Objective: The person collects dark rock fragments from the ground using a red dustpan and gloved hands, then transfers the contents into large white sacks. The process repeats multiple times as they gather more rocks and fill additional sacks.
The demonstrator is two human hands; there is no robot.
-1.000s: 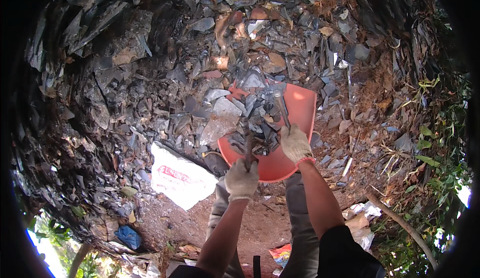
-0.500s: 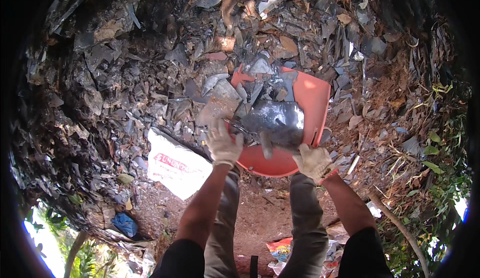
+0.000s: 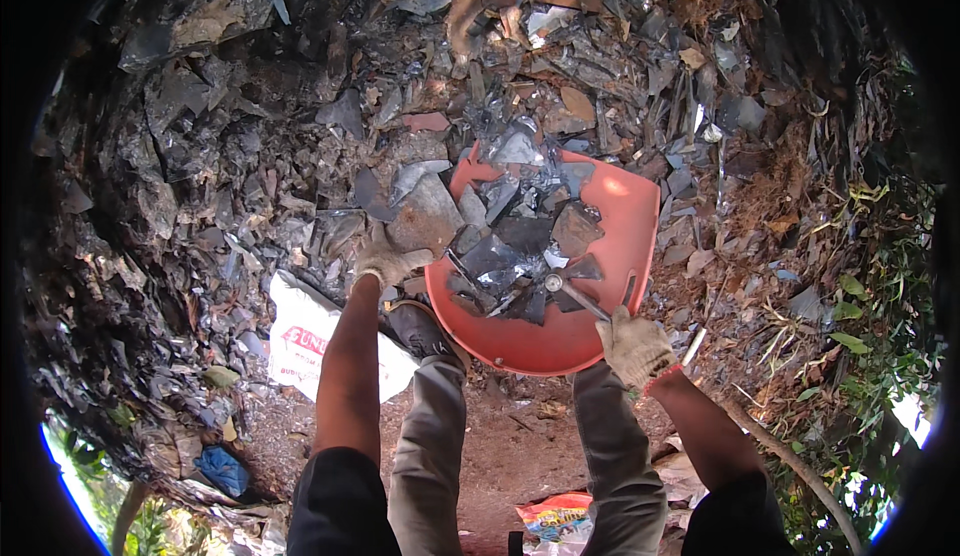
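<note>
A red plastic scoop-shaped pan (image 3: 600,341) lies at my feet, its left far rim jagged, with dark broken shards (image 3: 500,261) in it. My right hand (image 3: 638,348), in a pale work glove, is closed around a hammer (image 3: 585,299) at the pan's near right rim. The hammer's round metal head rests over the shards. My left hand (image 3: 385,259), gloved too, is off the pan's left side, beside a flat grey-brown slab (image 3: 428,214). Its thumb stretches out toward the pan; the other fingers are partly hard to make out against the debris.
A heap of broken flat pieces (image 3: 250,146) covers the ground ahead and left. A white printed sack (image 3: 300,331) lies left of my shoe (image 3: 425,331). A blue crumpled wrapper (image 3: 222,469) is at lower left. A branch (image 3: 800,471) and green plants (image 3: 870,326) border the right.
The large shiny dark piece in the pan now shows as several smaller shards. My left hand has moved left, away from the pan's rim. The hammer head shows clearly now.
</note>
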